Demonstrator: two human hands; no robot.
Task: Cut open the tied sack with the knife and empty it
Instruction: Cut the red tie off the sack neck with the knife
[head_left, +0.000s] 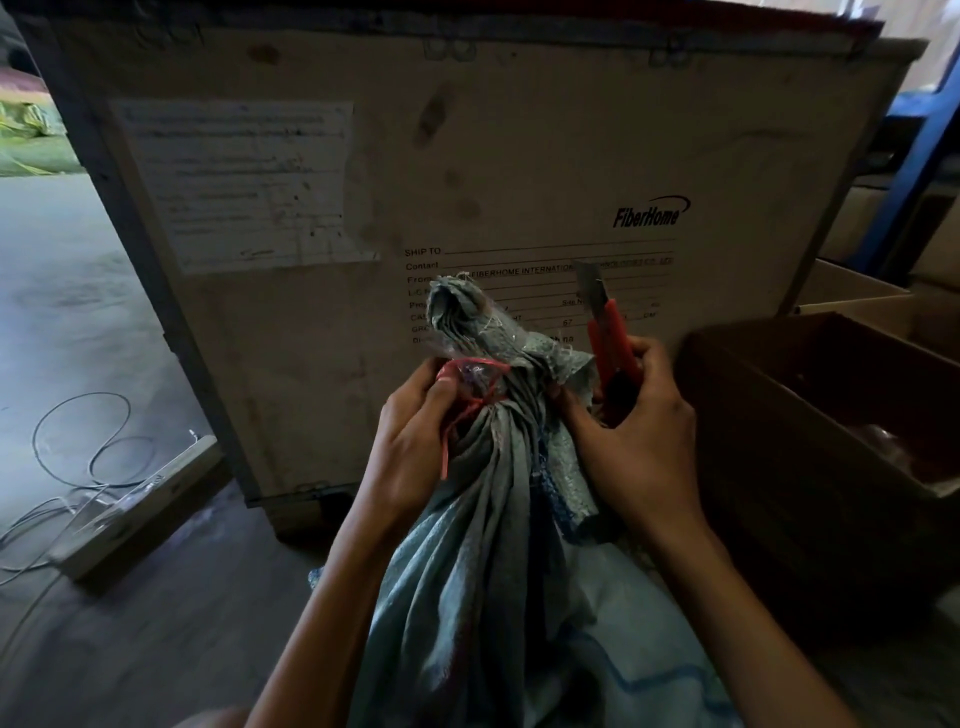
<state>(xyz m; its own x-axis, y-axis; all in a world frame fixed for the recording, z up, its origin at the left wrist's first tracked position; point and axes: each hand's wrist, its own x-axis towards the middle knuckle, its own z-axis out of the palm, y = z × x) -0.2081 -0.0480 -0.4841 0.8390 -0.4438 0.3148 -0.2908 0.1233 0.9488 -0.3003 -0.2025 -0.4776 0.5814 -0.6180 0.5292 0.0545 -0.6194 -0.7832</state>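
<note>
Woven sack (467, 545) at 6 o'clock, neck bunched. Left hand (410, 441) curled round neck, pinching red tie (470, 384); right hand (634, 441), 3 o'clock, gripping utility knife (605, 332), blade extended upward. Risk: blade slipping onto left thumb beside tie. Shipping crate (519, 156) at 12 o'clock.

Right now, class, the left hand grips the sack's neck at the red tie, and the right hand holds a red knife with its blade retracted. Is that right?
Not quite: the blade is out, not retracted. The head view shows it pointing up from the red knife in the right hand. The left hand does grip the neck of the sack at the red tie.
</note>
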